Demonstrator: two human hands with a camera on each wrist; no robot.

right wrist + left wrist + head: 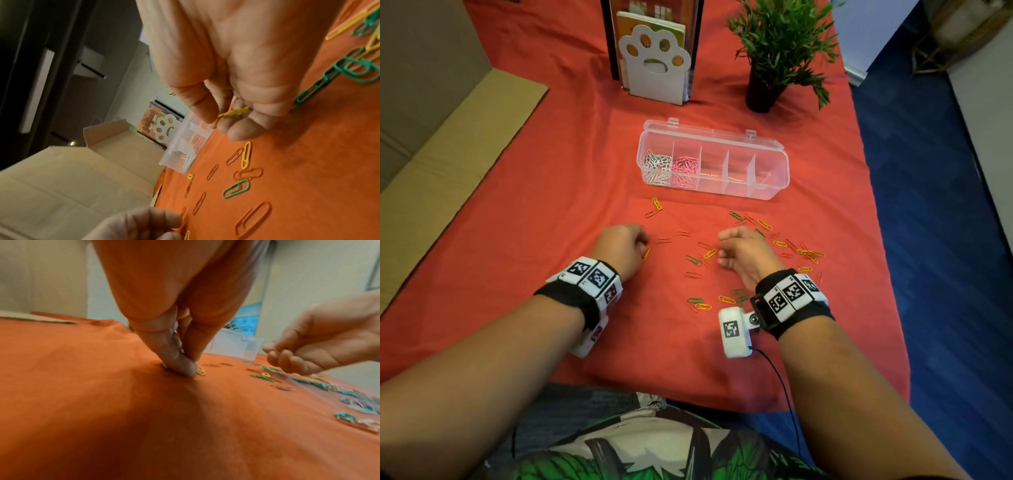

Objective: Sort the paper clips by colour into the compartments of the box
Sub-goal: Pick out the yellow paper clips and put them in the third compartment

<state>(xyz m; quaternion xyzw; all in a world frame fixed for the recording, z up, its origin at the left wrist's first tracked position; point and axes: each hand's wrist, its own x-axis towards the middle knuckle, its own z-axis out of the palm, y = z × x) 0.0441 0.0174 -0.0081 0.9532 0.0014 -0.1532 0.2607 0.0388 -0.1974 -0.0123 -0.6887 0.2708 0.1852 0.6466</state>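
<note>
A clear compartment box (779,171) lies open on the red cloth. White clips (656,166) fill its leftmost compartment and pink clips (684,169) the one beside it. Yellow, green and red clips (784,245) lie scattered in front. My left hand (189,365) presses thumb and forefinger together down on the cloth, with a green clip (164,366) showing under the thumb and a yellow clip (201,371) just beside it. My right hand (222,120) hovers over the clips, its curled fingers holding a yellow clip (233,112).
A white paw-shaped bookend (654,65) with books and a potted plant (767,85) stand behind the box. A cardboard box (448,137) lies at the left. The table's right edge drops to blue floor (935,240).
</note>
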